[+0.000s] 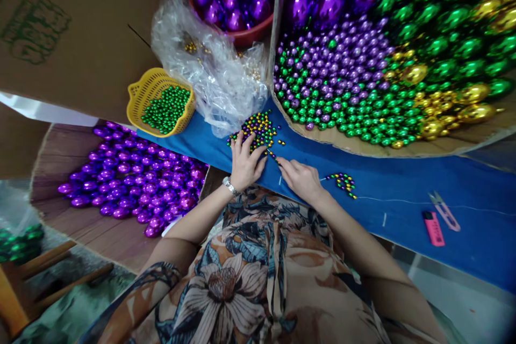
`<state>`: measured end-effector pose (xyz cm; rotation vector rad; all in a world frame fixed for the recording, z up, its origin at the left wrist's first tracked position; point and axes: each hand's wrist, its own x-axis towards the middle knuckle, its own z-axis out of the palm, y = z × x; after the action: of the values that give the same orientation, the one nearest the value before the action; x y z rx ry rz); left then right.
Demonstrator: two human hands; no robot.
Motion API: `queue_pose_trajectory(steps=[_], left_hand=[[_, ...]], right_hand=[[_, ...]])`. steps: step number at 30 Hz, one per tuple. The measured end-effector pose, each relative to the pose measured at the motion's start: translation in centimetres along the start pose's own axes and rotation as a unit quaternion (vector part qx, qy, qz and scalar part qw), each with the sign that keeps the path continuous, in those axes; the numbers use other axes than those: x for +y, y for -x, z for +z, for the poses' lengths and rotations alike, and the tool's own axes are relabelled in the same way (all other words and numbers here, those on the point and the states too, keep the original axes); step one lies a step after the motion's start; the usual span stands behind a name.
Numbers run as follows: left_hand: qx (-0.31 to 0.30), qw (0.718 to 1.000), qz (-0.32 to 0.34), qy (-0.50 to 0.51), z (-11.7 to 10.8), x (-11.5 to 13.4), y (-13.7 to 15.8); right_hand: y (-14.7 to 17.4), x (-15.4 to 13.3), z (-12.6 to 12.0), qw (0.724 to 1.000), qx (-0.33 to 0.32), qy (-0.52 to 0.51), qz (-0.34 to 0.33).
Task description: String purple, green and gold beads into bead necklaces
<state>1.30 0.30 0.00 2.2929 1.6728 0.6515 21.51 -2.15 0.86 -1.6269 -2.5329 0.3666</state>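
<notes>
My left hand (244,165), a watch on its wrist, lies with fingers spread at the near edge of a pile of small purple, green and gold beads (261,128). My right hand (300,178) is closed in a pinch on a short beaded strand (273,156), which points toward the left fingertips. Whether a needle or only thread runs through these beads is too small to tell. Right of that hand, a cluster of strung beads (342,183) lies on the blue cloth, with a thin white thread (403,201) trailing away from it.
Thread snips (444,209) and a pink lighter (433,228) lie at right. A yellow basket (137,99) of green beads and a clear plastic bag (209,75) stand left. Cardboard boxes of shiny balls flank the blue cloth (475,247); a red basin (250,37) holds purple balls.
</notes>
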Motion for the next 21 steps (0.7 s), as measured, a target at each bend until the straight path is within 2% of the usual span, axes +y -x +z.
queue_pose_trajectory(steps=[5,10,15,21], left_hand=[[-0.013,1.000,0.025,0.006,-0.3,0.4,0.0],[0.001,1.000,0.017,0.014,-1.3,-0.2,0.6],[0.035,0.999,-0.021,0.015,-2.4,-1.9,2.1],[0.054,0.998,-0.035,0.009,-2.8,-2.8,4.0]], right_hand=[[-0.9,-0.4,0.0,1.000,-0.015,0.025,-0.002],[-0.5,0.1,0.5,1.000,0.028,0.001,-0.011],[0.7,0.2,0.5,0.996,0.060,-0.034,-0.053],[1.0,-1.3,0.5,0.988,0.066,-0.058,-0.125]])
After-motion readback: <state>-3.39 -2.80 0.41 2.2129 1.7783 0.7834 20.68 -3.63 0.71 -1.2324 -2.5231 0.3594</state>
